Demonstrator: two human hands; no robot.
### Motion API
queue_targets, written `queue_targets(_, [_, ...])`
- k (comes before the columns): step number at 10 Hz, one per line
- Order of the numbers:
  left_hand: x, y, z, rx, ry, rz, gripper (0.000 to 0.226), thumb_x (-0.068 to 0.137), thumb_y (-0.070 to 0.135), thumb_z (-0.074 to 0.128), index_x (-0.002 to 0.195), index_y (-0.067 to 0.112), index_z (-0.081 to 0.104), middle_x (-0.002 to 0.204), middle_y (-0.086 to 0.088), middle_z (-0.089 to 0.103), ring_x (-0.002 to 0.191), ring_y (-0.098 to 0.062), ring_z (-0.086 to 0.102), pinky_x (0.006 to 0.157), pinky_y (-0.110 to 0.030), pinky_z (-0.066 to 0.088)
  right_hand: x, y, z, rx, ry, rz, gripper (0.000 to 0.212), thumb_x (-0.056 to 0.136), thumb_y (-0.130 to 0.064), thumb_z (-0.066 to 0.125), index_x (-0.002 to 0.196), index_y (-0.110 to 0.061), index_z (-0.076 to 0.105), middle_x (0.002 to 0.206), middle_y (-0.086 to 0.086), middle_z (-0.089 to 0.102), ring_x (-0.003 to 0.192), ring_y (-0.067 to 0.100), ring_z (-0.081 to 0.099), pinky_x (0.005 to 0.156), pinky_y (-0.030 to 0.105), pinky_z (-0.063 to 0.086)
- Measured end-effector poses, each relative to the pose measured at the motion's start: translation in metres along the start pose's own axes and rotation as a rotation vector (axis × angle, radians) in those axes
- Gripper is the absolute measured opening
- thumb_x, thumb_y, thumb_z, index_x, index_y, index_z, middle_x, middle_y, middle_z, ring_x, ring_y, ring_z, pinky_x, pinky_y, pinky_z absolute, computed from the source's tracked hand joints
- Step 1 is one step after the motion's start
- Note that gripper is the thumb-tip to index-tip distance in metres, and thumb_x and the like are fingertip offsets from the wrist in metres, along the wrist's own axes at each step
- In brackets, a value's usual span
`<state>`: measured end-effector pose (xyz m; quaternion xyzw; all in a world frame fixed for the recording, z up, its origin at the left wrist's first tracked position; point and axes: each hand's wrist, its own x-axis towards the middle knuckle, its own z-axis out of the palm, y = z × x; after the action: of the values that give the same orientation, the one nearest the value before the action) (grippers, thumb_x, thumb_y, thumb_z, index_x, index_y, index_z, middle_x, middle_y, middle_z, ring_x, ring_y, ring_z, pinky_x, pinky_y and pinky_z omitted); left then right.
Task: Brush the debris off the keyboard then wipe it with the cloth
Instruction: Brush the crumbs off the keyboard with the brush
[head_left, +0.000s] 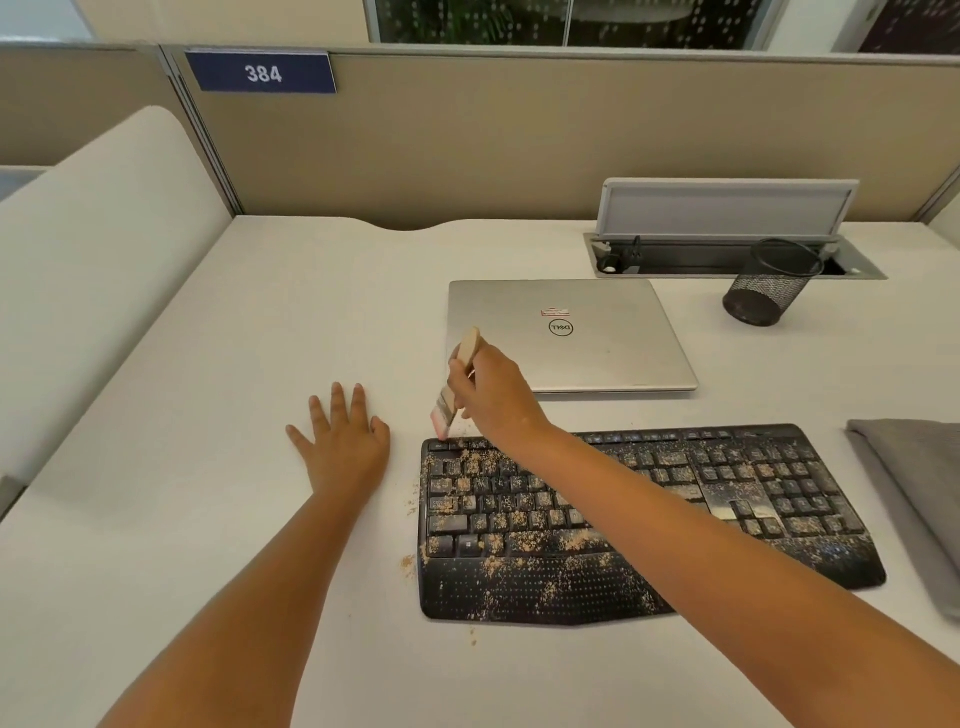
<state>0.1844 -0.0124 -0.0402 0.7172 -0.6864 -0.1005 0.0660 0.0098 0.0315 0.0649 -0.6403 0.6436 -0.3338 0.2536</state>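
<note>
A black keyboard lies on the white desk, strewn with tan crumbs of debris. My right hand grips a wooden-handled brush, and its bristles touch the keyboard's far left corner. My right forearm crosses over the keys. Left of the keyboard, my left hand rests flat on the desk with fingers spread, holding nothing. A folded grey cloth lies at the right edge, beside the keyboard.
A closed silver laptop sits just behind the keyboard. A black mesh pen cup and an open cable hatch stand at the back right. A few crumbs lie on the desk by the keyboard's left edge. Partition walls enclose the desk.
</note>
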Motion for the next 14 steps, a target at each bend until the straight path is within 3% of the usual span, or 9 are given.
queue_targets(1, [0.0, 0.0, 0.001, 0.001, 0.007, -0.001, 0.057, 0.097, 0.037, 0.019, 0.151, 0.025, 0.006, 0.159, 0.0, 0.001, 0.146, -0.026, -0.006, 0.113, -0.058, -0.005, -0.004, 0.003, 0.003, -0.085, -0.041, -0.046, 0.02, 0.098, -0.021, 0.038, 0.089, -0.006, 0.047, 0.084, 0.011, 0.055, 0.073, 0.027, 0.054, 0.063, 0.037, 0.043])
queue_targets(4, [0.0, -0.001, 0.002, 0.011, 0.015, 0.004, 0.056, 0.098, 0.038, 0.02, 0.151, 0.024, 0.008, 0.159, -0.001, 0.003, 0.146, -0.027, -0.004, 0.113, -0.058, -0.004, -0.005, 0.005, 0.0, 0.01, -0.017, 0.0, 0.024, 0.099, -0.022, 0.037, 0.091, -0.004, 0.052, 0.084, 0.012, 0.06, 0.073, 0.027, 0.06, 0.069, 0.045, 0.051])
queue_targets(5, [0.0, -0.001, 0.002, 0.016, 0.015, -0.001, 0.056, 0.098, 0.038, 0.02, 0.151, 0.024, 0.008, 0.159, 0.0, 0.003, 0.146, -0.027, -0.004, 0.113, -0.058, -0.004, -0.011, 0.002, -0.001, -0.015, -0.053, -0.042, 0.023, 0.098, -0.018, 0.037, 0.082, -0.005, 0.047, 0.07, 0.006, 0.054, 0.059, 0.012, 0.052, 0.056, 0.029, 0.043])
queue_targets(6, [0.0, -0.001, 0.002, 0.022, 0.016, 0.001, 0.057, 0.098, 0.038, 0.019, 0.151, 0.025, 0.007, 0.159, 0.0, 0.002, 0.146, -0.027, -0.004, 0.113, -0.058, -0.004, -0.014, -0.004, -0.002, 0.0, -0.028, -0.058, 0.022, 0.099, -0.017, 0.037, 0.083, -0.005, 0.047, 0.066, 0.001, 0.051, 0.058, 0.007, 0.049, 0.054, 0.023, 0.039])
queue_targets(8, [0.001, -0.001, 0.002, 0.021, 0.014, -0.001, 0.056, 0.098, 0.038, 0.019, 0.151, 0.025, 0.007, 0.159, 0.0, 0.002, 0.146, -0.027, -0.004, 0.113, -0.058, -0.004, -0.012, -0.003, 0.004, -0.06, -0.049, -0.078, 0.028, 0.1, -0.02, 0.034, 0.08, -0.005, 0.047, 0.067, 0.005, 0.05, 0.058, 0.018, 0.046, 0.054, 0.029, 0.035])
queue_targets(9, [0.001, -0.001, 0.002, 0.022, 0.026, 0.0, 0.056, 0.098, 0.038, 0.021, 0.151, 0.025, 0.009, 0.159, 0.0, 0.004, 0.146, -0.027, -0.003, 0.113, -0.058, -0.003, -0.015, -0.009, -0.002, 0.001, -0.066, -0.076, 0.026, 0.1, -0.017, 0.035, 0.083, -0.003, 0.049, 0.061, 0.003, 0.053, 0.052, 0.012, 0.048, 0.052, 0.018, 0.038])
queue_targets(10, [0.001, 0.0, 0.002, 0.028, 0.022, -0.001, 0.056, 0.098, 0.038, 0.02, 0.151, 0.025, 0.009, 0.159, 0.0, 0.003, 0.146, -0.027, -0.003, 0.113, -0.058, -0.002, -0.017, -0.015, -0.004, 0.024, -0.094, -0.091, 0.025, 0.1, -0.016, 0.035, 0.09, 0.0, 0.051, 0.062, 0.002, 0.056, 0.055, 0.011, 0.053, 0.056, 0.017, 0.042])
queue_targets(12, [0.001, 0.0, 0.002, 0.036, 0.015, 0.0, 0.057, 0.097, 0.038, 0.02, 0.151, 0.025, 0.007, 0.159, 0.0, 0.002, 0.146, -0.027, -0.004, 0.113, -0.058, -0.003, -0.007, -0.006, -0.002, -0.025, -0.211, -0.054, 0.027, 0.1, -0.021, 0.038, 0.093, -0.001, 0.054, 0.082, 0.011, 0.062, 0.075, 0.024, 0.059, 0.073, 0.04, 0.05])
queue_targets(14, [0.002, -0.001, 0.003, 0.034, 0.014, 0.005, 0.057, 0.097, 0.039, 0.019, 0.151, 0.025, 0.006, 0.159, 0.0, 0.002, 0.146, -0.027, -0.004, 0.113, -0.058, -0.003, -0.005, -0.005, -0.005, 0.068, -0.179, 0.009, 0.026, 0.1, -0.023, 0.04, 0.101, -0.001, 0.055, 0.082, 0.009, 0.063, 0.074, 0.024, 0.064, 0.073, 0.041, 0.056])
